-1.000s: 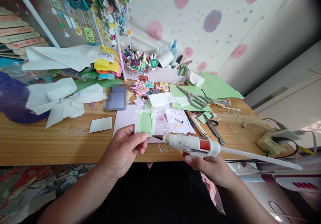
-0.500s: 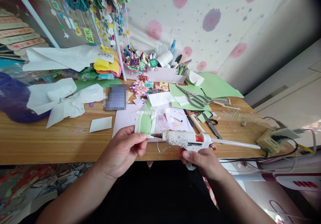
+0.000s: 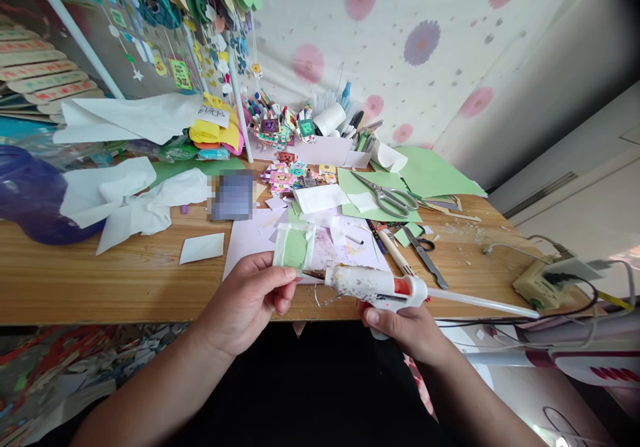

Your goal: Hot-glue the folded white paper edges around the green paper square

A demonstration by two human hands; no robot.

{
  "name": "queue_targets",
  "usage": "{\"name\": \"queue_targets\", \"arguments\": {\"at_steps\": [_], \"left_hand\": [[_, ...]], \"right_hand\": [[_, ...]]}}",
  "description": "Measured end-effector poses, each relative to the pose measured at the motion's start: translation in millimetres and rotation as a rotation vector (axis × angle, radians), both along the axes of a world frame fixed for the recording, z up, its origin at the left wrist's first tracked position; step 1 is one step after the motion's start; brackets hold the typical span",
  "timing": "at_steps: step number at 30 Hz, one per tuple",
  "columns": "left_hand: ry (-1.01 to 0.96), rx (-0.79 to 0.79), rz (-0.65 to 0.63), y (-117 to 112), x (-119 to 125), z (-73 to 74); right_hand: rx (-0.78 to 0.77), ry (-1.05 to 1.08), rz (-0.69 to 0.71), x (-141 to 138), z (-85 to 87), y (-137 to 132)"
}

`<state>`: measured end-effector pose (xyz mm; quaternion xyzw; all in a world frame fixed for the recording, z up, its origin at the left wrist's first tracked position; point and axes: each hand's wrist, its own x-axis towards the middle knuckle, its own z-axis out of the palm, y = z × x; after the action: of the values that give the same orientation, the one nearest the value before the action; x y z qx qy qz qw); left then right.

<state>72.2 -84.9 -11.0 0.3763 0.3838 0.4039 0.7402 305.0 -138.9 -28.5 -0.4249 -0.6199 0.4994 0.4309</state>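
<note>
My left hand [image 3: 247, 300] pinches a small paper piece [image 3: 294, 247], green in the middle with a white border, and holds it upright over the table's front edge. My right hand [image 3: 405, 327] grips a white hot glue gun [image 3: 375, 283] smeared with old glue. Its dark nozzle points left and touches the lower right corner of the paper piece. A long clear glue stick [image 3: 480, 303] sticks out of the gun's back toward the right.
On the wooden table [image 3: 100, 280] lie a pink sheet [image 3: 250, 237], a loose white card [image 3: 201, 248], crumpled white paper [image 3: 135, 200], green sheets with large scissors [image 3: 390, 197], small scissors [image 3: 425, 253] and colourful paper crafts [image 3: 295, 173]. A power strip [image 3: 543, 283] sits at the right edge.
The glue gun shifted slightly left against the paper's corner, and my right hand regripped lower under it. The paper piece barely moved.
</note>
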Motion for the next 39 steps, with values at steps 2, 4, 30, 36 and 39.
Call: {"name": "queue_targets", "arguments": {"at_steps": [2,4,30,36,39], "left_hand": [[0.009,0.016,-0.004,-0.8,-0.5,1.2],[0.012,0.032,-0.016,-2.0,-1.2,2.8],[-0.005,0.014,-0.075,-4.2,-6.8,7.9],[-0.088,0.031,-0.034,-4.1,-8.9,5.6],[-0.172,0.062,-0.045,-3.1,-9.0,4.3]], "right_hand": [[0.025,-0.025,0.008,0.5,0.2,-0.2],[0.044,-0.044,0.004,1.1,-0.7,0.5],[-0.029,0.092,-0.097,-0.7,-18.4,11.8],[-0.038,0.054,-0.139,-2.1,-16.8,12.2],[-0.019,-0.008,-0.132,-3.6,-16.3,10.6]]}}
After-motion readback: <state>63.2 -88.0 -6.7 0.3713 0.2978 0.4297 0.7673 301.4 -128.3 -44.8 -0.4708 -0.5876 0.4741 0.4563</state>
